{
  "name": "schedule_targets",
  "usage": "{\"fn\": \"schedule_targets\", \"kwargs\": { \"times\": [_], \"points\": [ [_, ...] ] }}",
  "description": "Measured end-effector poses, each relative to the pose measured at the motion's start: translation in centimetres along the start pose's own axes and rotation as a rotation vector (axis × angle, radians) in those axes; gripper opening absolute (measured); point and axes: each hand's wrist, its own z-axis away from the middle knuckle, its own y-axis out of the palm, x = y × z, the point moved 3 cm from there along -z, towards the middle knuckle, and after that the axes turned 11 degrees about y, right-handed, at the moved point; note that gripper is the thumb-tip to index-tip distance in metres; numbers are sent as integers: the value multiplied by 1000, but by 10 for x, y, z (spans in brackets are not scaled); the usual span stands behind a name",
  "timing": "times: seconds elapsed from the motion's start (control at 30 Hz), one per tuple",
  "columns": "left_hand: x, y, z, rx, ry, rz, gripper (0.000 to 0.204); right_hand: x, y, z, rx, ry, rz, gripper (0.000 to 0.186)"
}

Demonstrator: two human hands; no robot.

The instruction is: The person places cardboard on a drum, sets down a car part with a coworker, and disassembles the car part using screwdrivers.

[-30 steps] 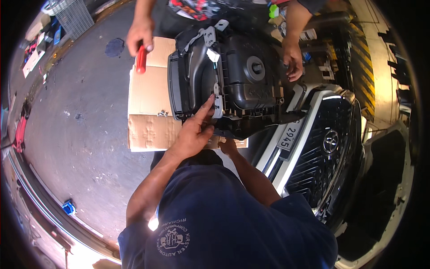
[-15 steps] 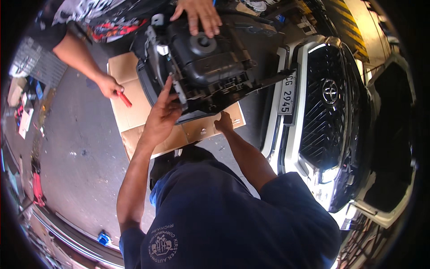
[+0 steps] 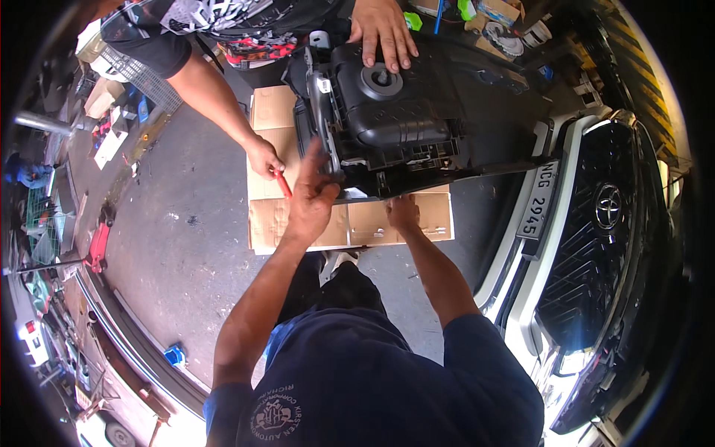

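Note:
A black headlight assembly (image 3: 410, 119), its back side with a round cap facing up, is in front of me. My left hand (image 3: 311, 205) is at its left near corner, index finger stretched out and blurred, the others partly bent beside the edge. My right hand (image 3: 403, 214) is closed around the near edge, its fingertips hidden beneath. Across from me, a co-worker's hand (image 3: 386, 33) lies flat on the assembly. That person's other hand (image 3: 264, 158) holds a red-handled tool (image 3: 284, 184), close to my left hand.
Flattened cardboard (image 3: 328, 232) lies under the assembly, with small pale pieces on it. A car front with a black grille (image 3: 588, 261) and pale bumper stands at the right. Scattered boxes and tools (image 3: 112, 134) lie at the left, along with a red floor jack (image 3: 99, 242).
The view has shifted, so everything appears farther right or lower. The co-worker's red-handled tool is closer to my left hand. My right hand keeps its hold on the edge.

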Motion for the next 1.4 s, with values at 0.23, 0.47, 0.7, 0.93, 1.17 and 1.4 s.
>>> {"fn": "schedule_targets", "kwargs": {
  "times": [0.23,0.47,0.7,0.93,1.17,1.4],
  "points": [
    [-4,-13,0,83,-48,4,78,54,-3,26,-74,19,-169,67],
    [0,-25,-10,334,-11,181,79,66,9,24,-139,155,-68,56],
    [46,-119,-14,499,-150,-15,63,92,-21,38,-237,138,69,24],
    [62,-159,-13,632,-318,-215,52,104,-31,57,-21,319,-397,24],
    [70,-143,-10,694,-275,-170,47,112,-13,62,40,206,-194,23],
    [49,-133,1,643,-310,-100,43,103,-66,182,613,437,-774,34]
  ]
}}
